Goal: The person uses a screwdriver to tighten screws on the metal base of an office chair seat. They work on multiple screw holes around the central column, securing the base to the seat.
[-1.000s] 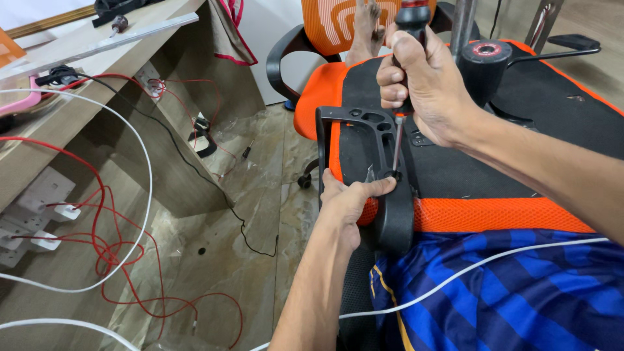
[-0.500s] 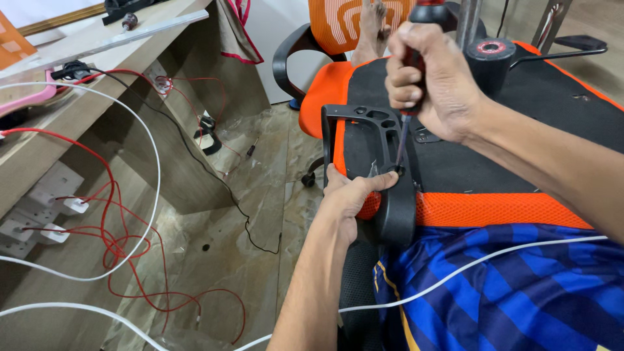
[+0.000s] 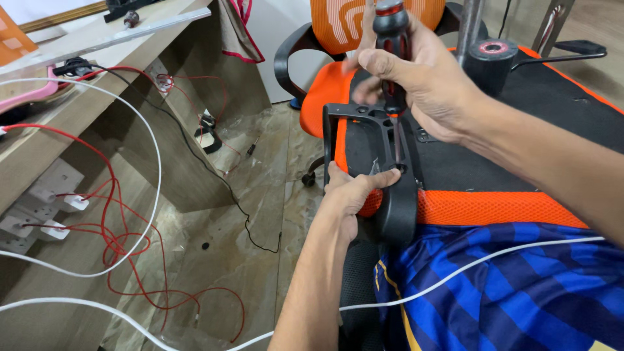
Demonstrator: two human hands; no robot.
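Observation:
An orange office chair seat (image 3: 481, 205) lies upside down across my lap, its black underside facing up. A black plastic armrest bracket (image 3: 370, 130) stands at the seat's left edge. My left hand (image 3: 354, 192) grips the bracket's lower part, thumb pressed against it. My right hand (image 3: 416, 78) is closed around a screwdriver (image 3: 390, 39) with a black and red handle. Its shaft points straight down into the bracket near my left thumb. The tip is hidden in the bracket.
The chair's black gas-lift column (image 3: 491, 55) sticks up at the right. Another orange chair (image 3: 338, 26) stands behind. A wooden desk (image 3: 78, 110) with red and white cables (image 3: 117, 240) and wall sockets (image 3: 39, 214) fills the left. A tiled floor (image 3: 240, 227) lies below.
My right hand and the screwdriver have stayed over the bracket, with the grip shifted slightly on the handle. My left hand has kept its hold. The view has moved a little closer.

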